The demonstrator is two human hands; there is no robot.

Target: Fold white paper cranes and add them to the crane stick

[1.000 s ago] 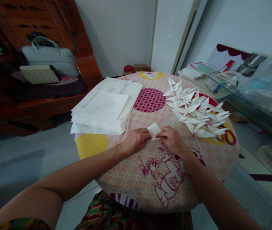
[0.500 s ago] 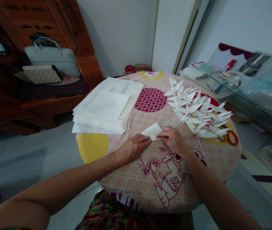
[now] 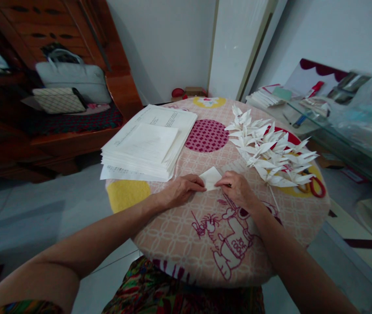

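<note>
Right hand (image 3: 238, 190) pinches small paper (image 3: 211, 177) at right edge; left hand (image 3: 182, 190) touches opposite edge, grip unclear, likely steadying it.

On the counter (image 3: 172, 235), a paper (image 3: 210, 179) lies between the hands (image 3: 179, 190). Left of it and farther back sits a stack (image 3: 136, 168), with sheets (image 3: 155, 141) on top. To the right, also farther back, lie folded figures (image 3: 266, 148), scissors (image 3: 312, 188) at their near right edge. Beyond the counter's left side, a sofa (image 3: 125, 89) holds a handbag (image 3: 90, 83) behind a clutch (image 3: 58, 100).
</note>
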